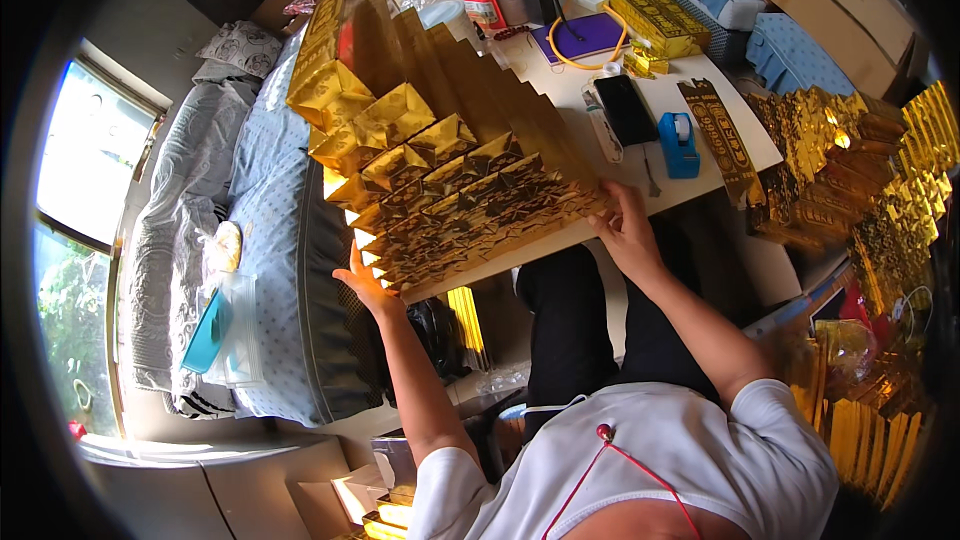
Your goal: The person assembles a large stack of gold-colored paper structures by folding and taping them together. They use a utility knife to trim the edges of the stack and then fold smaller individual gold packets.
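A person's left hand [362,282] and right hand [628,230] press flat — fingers spread, gripping nothing — against either end of a long row of folded gold paper ingots [440,155] lying between them on the white table [640,170].

Long row of folded gold paper pieces [440,160] blocked bench [735,135] left half, front to back; bare strip ran btwn row & black phone [625,108] w/ blue tape dispenser [679,144]; far end crammed w/ purple notebook [585,35], gold paper stack [660,20]; gold piles [860,170] walled right side.
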`<state>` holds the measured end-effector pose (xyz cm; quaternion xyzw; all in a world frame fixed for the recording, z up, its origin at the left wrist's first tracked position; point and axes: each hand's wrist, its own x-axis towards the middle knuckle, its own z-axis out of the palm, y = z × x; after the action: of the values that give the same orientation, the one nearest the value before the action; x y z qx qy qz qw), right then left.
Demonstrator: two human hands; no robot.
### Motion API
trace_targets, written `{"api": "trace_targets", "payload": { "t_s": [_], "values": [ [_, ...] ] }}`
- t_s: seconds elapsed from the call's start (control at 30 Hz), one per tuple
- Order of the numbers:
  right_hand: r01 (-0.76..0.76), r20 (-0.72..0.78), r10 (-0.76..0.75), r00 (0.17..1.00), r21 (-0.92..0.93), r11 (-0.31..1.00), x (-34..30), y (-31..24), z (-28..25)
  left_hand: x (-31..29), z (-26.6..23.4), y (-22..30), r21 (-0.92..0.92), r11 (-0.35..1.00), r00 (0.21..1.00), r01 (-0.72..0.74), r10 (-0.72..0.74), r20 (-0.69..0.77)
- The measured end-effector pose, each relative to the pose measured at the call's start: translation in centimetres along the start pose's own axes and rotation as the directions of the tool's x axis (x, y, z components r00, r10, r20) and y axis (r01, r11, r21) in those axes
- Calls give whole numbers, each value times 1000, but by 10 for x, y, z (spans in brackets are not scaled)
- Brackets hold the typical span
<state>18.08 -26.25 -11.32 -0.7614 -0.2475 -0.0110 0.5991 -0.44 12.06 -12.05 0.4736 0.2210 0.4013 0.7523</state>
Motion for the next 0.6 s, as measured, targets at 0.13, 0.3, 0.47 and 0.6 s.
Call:
{"api": "trace_targets", "payload": {
  "t_s": [0.13,0.3,0.47,0.6],
  "values": [
    [-13,45,20,999,-165,986,3,-1,-12,-13,1,-12,146,951,929,-273,300,-218],
    [58,-8,-59,998,-75,996,16,11,-10,-88,40,-38,504,782,732,-367,577,-362],
    [10,0,-10,1000,32,999,-3,1,1,-139,71,-57,244,903,875,-353,411,-256],
    [-56,154,40,987,98,994,-43,-28,4,-134,72,-53,166,930,910,-329,359,-207]
  ]
}}
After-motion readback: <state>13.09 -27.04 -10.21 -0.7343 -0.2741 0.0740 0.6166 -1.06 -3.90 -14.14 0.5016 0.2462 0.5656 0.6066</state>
